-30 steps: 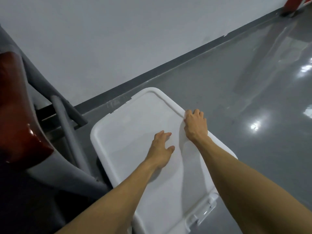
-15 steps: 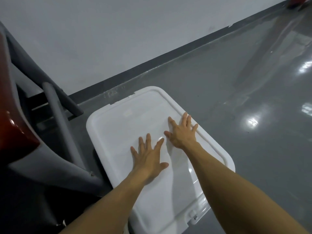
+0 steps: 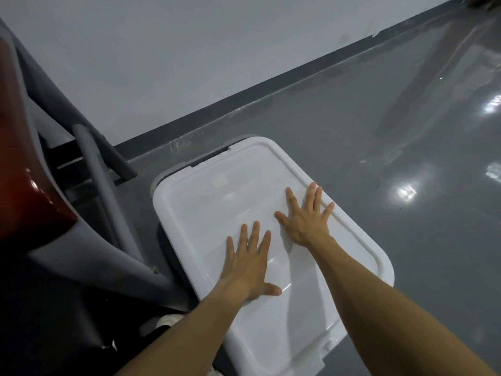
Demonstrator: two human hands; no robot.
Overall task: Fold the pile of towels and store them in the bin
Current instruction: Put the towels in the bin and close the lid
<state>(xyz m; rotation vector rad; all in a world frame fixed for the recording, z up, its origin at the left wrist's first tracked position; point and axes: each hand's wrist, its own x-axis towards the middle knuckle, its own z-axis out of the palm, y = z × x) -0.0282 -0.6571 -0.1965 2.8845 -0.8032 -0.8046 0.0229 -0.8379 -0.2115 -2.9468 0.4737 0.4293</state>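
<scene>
Both hands lie flat on the white lid [image 3: 244,191] of the bin [image 3: 173,183], palms down. The left hand [image 3: 248,263] has its fingers straight and slightly spread, thumb stuck out to the right along the lid; it grips nothing. The right hand [image 3: 305,217] sits just ahead of the left and to its right — fingers fanned wide, the little finger reaching the raised ridge near the lid's edge, and it too holds nothing. The two hands are near each other but not touching.

The lid covers the bin fully, so only a thin grey strip of the bin shows beyond the hands at the far corner and along the left side. No towel can be seen; whatever is inside is hidden by the lid. A latch [image 3: 329,346] sits on the lid's near edge, below the right forearm.

The bin stands on a glossy grey floor [image 3: 379,158], which stretches away to the right of the right hand with bright light spots on it. Left of the left hand stand grey chair legs [image 3: 100,172] and a dark red seat [image 3: 24,185] — close beside the bin. Beyond the hands a pale wall [image 3: 189,50] meets the floor at a dark skirting.
</scene>
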